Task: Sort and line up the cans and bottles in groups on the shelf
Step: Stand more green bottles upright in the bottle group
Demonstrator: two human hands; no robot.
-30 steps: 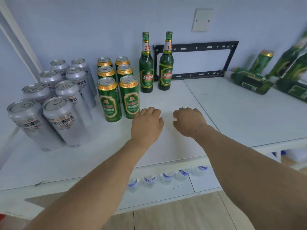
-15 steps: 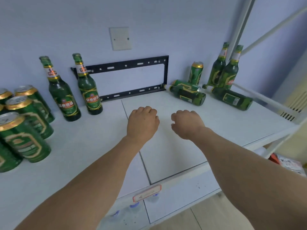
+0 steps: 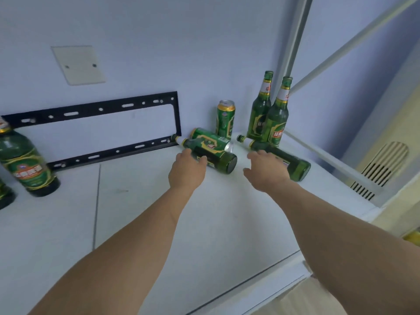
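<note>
Near the shelf's [image 3: 141, 219] back right corner, a green glass bottle [image 3: 218, 159] lies on its side with a green can [image 3: 210, 138] lying behind it. My left hand [image 3: 187, 170] reaches this bottle, fingers spread and touching its middle. A second green bottle [image 3: 293, 164] lies to the right. My right hand [image 3: 266, 172] is at its shoulder with fingers extended. Behind them stand an upright green can [image 3: 225, 118] and two upright green bottles [image 3: 260, 110] [image 3: 277, 117]. Another upright bottle [image 3: 26, 164] stands at the far left.
A black metal bracket [image 3: 95, 108] leans against the back wall under a white wall plate [image 3: 78, 64]. White shelf posts [image 3: 293, 42] and a slanted brace rise at the right corner. A low rail [image 3: 327, 160] runs along the shelf's right side.
The view has swung right, away from the lined-up cans. Both hands have moved forward from loose fists over the shelf to the two lying bottles, fingers now spread.
</note>
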